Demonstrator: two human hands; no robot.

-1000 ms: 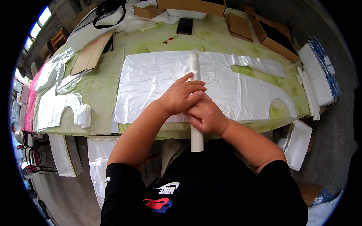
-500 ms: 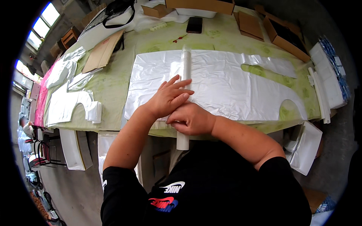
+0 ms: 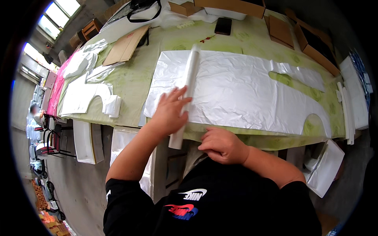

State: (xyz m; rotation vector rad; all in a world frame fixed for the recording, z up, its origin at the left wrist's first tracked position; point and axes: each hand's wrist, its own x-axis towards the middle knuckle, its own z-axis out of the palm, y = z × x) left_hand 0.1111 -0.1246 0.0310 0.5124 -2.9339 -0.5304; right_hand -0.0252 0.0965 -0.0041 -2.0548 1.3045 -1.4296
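Observation:
A thin white plastic sheet [image 3: 232, 90], with rounded cutouts at its right end, lies spread out and wrinkled. Across its left part stretches a long white tube or roll [image 3: 193, 65], tilted, its near end sticking out past the table's front edge. My left hand [image 3: 170, 112] lies over the tube with fingers spread. Off the tube, just in front of the table edge, my right hand [image 3: 224, 145] is curled into a loose fist; nothing shows in it, though its palm is hidden.
Folded white plastic pieces [image 3: 84, 98] and a cardboard sheet [image 3: 126, 45] lie at the left. A black phone [image 3: 223, 26] and open cardboard boxes [image 3: 315, 43] are at the back. White rolls [image 3: 345, 114] stand along the right edge, with a white bin [image 3: 327, 169] below.
My right hand has come off the tube toward my body and right. My left hand stays at the tube, whose near end has swung left. The whole view has shifted somewhat.

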